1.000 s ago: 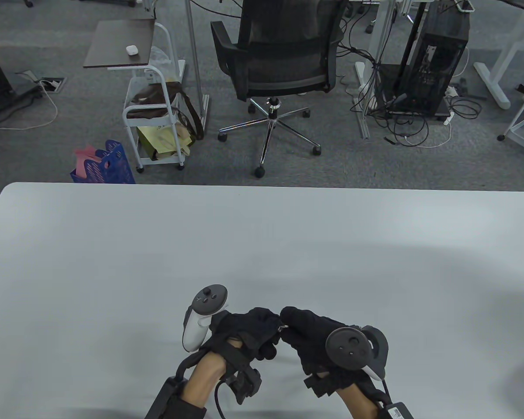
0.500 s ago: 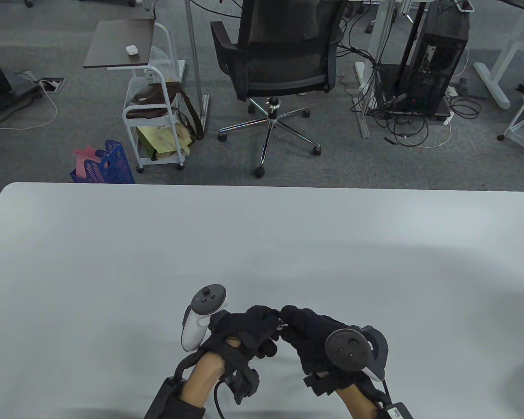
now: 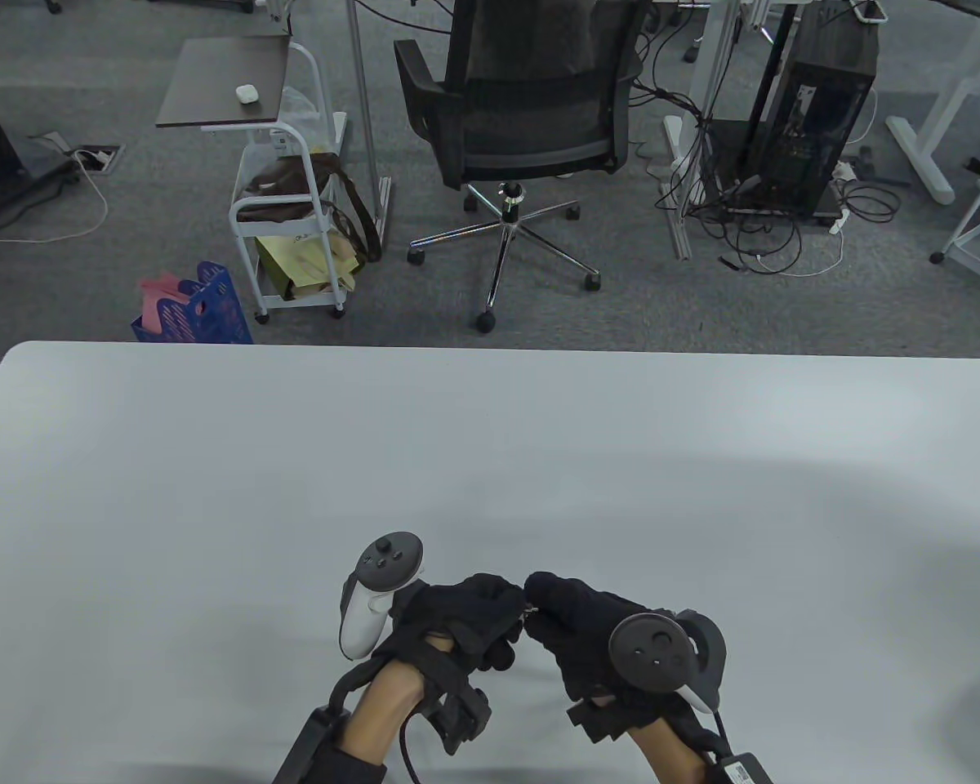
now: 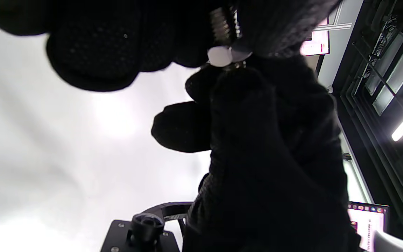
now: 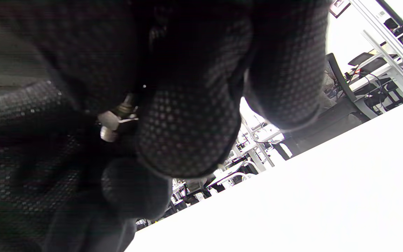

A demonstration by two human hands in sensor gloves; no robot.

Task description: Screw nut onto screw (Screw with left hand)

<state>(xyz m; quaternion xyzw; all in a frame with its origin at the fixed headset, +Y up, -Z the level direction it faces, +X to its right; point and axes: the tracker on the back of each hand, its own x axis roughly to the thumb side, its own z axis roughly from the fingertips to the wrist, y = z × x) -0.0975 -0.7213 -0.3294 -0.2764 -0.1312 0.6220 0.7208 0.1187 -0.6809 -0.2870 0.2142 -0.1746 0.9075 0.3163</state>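
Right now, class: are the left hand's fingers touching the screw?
Touching. In the left wrist view, the left hand's fingers close directly against the threaded screw with no gap; the right hand meets it from the other side.

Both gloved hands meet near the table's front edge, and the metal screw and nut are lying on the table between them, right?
Not quite. The left hand and right hand do meet there, but the small metal screw and nut are held between their fingertips, off the white table; the left wrist view shows it.
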